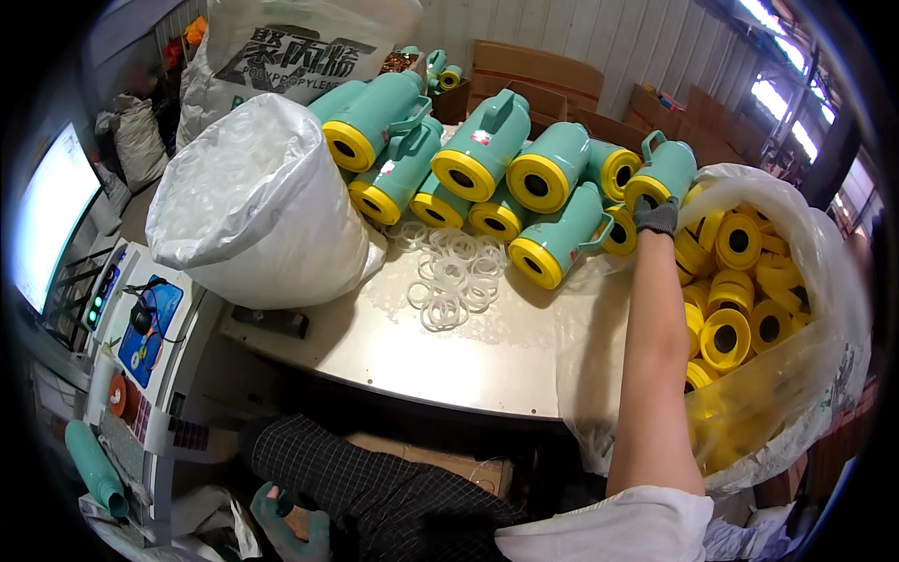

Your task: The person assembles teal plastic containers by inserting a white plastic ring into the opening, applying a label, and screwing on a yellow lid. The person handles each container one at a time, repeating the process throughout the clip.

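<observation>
Head view, left fingers [264, 513] parted, right fingers [655, 218] touching one teal flask [670, 166], grip unclear

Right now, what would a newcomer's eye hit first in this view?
Probably the teal flasks with round yellow ends, heaped along the back of the pale flat worktop, with the grey-gloved right hand at the rightmost one. Next, the big clear plastic bag of round yellow parts at right. Then the open white sack of translucent rings at left.
</observation>
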The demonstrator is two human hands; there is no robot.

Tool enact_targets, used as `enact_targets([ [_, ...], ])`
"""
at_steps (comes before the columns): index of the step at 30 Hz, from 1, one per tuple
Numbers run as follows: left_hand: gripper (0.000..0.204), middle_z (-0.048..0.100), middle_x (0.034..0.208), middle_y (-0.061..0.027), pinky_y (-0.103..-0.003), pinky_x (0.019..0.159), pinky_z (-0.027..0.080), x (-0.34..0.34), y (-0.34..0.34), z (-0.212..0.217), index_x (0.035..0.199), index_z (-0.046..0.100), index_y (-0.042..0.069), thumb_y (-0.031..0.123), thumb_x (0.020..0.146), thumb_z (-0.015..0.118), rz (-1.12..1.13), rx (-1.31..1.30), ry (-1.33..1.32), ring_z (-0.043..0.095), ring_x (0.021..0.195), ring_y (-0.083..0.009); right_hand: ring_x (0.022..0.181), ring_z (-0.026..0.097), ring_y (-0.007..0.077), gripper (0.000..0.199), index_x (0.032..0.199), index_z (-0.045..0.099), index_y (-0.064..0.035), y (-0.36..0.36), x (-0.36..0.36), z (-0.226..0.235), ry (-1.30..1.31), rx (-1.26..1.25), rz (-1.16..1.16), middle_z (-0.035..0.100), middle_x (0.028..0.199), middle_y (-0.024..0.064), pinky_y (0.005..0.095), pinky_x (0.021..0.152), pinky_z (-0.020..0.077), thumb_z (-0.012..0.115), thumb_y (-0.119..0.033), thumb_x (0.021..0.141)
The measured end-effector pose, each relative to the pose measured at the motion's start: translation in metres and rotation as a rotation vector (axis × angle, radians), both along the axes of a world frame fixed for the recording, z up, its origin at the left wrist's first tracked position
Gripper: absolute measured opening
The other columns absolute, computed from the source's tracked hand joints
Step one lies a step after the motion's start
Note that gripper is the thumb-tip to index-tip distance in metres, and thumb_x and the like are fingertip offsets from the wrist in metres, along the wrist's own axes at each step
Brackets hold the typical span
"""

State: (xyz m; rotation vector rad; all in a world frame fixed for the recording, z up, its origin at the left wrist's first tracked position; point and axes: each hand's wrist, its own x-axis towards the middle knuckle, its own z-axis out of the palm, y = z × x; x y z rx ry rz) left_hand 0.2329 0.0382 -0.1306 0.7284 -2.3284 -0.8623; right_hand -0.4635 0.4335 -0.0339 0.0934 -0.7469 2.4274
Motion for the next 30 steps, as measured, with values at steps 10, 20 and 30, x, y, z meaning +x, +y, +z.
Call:
enact_targets([
  [10, 0.069, 0.058, 0.128, -0.0241, -0.052, 0.101, 0.05, 0.119, 0.0, 0.002, 0.14, 0.05, -0.004, 0.02, 0.085, 0.085, 0.459, -0.408, -0.046, 0.058, 0.12, -0.0438, 0.125, 0.058, 0.0217, 0.044, 0.147, 0.051, 0.0014, -0.199, 0.29, -0.204, -0.176, 0.735, 0.766, 0.064, 0.134, 0.0091, 0.0361, 0.107, 0.0465, 0.047, -0.023, 0.11],
  [20, 0.068, 0.063, 0.128, -0.0221, -0.047, 0.097, 0.053, 0.5, 0.054, -0.276, 0.14, 0.051, -0.005, 0.032, 0.088, 0.078, 1.952, 0.16, 0.704, 0.064, 0.113, -0.0353, 0.101, 0.067, 0.0197, 0.018, 0.11, 0.069, 0.0062, -0.35, 0.648, -0.118, 0.684, 1.419, 2.022, 0.072, 0.112, 0.0161, 0.0336, 0.091, 0.0529, 0.065, -0.004, 0.095],
  [30, 0.034, 0.067, 0.128, -0.008, -0.037, 0.093, 0.057, 0.63, 0.041, -0.373, 0.133, 0.059, 0.009, 0.029, 0.106, 0.059, 1.368, 0.748, 1.907, 0.064, 0.116, -0.0246, 0.102, 0.065, 0.0176, 0.022, 0.116, 0.07, 0.0062, -0.356, 0.671, -0.165, 0.408, 1.717, 1.912, 0.073, 0.114, 0.0136, 0.0319, 0.092, 0.0521, 0.067, -0.006, 0.098],
])
